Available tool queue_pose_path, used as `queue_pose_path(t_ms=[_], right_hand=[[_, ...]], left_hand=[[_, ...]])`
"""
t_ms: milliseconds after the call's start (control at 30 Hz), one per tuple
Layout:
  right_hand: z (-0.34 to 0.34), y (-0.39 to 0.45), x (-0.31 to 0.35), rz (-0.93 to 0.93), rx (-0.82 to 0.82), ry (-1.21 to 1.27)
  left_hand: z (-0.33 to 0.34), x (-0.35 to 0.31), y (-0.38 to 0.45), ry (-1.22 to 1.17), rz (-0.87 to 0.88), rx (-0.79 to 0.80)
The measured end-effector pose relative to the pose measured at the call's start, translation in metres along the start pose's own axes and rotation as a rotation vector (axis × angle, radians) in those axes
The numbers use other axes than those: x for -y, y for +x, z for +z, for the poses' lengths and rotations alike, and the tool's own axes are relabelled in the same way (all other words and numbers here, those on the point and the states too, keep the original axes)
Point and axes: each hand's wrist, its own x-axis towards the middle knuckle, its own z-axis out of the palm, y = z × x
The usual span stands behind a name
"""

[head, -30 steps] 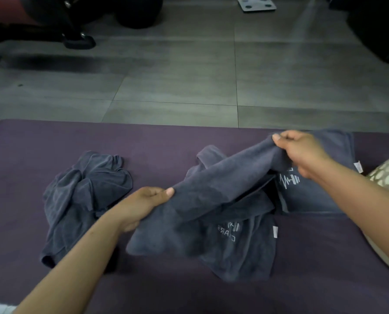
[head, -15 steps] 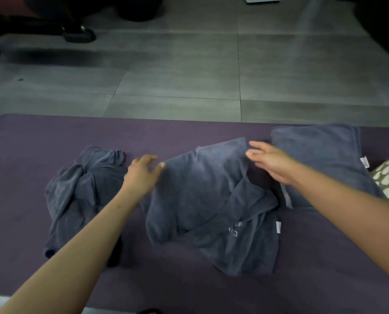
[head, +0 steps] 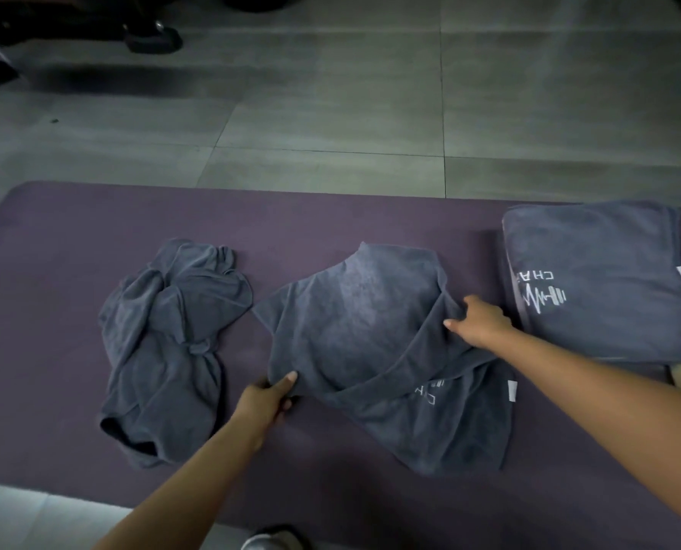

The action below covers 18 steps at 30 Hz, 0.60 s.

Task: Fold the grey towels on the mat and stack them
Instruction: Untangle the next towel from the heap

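Nearest me, at the bottom edge, I see a pale rounded thing (head: 265,542) – too cropped to name. Just beyond it begins the purple mat (head: 53,248), which carries all the cloth.

My left hand (head: 265,398) grips the near-left corner of the middle grey towel (head: 354,331), thumb on top and fingers curled under the edge. My right hand (head: 477,323) pinches a fold on that towel's right side, where a flap crosses diagonally over the lower layer. The towel lies partly spread at the mat's centre, its lower portion showing white lettering (only partly readable) and a small white tag (head: 511,391) at the right edge.

To the left, just beside it but apart, a crumpled grey towel (head: 172,343) sits in a bunched heap, untouched by either hand.

Farther right, the folded grey towel stack (head: 600,287) rests flat near the mat's far edge – a white pulse-line logo (head: 543,298) faces up, and a tag pokes from its right side. I cannot tell how many towels are in it.

Beyond the mat lies the grey tiled floor (head: 330,105), with a dark wheeled base (head: 152,37) at the far left.
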Motion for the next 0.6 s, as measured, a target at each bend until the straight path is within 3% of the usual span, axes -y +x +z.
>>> queue_pose_path(t_ms=[167, 267, 400, 600], right_hand=[[-0.022, -0.002, -0.003, -0.165, -0.177, 0.194], [-0.044, -0.012, 0.0, -0.127, -0.271, 0.431], [-0.058, -0.023, -0.004, -0.094, -0.306, 0.569], [-0.054, -0.026, -0.012, -0.003, -0.208, 0.724]], left_hand=[[-0.003, -0.01, 0.001, -0.471, -0.005, 0.116], [-0.003, -0.024, -0.004, -0.688, 0.015, 0.15], [0.003, -0.047, -0.014, -0.943, 0.036, 0.221], [0.001, -0.069, -0.018, -0.944, 0.074, 0.31]])
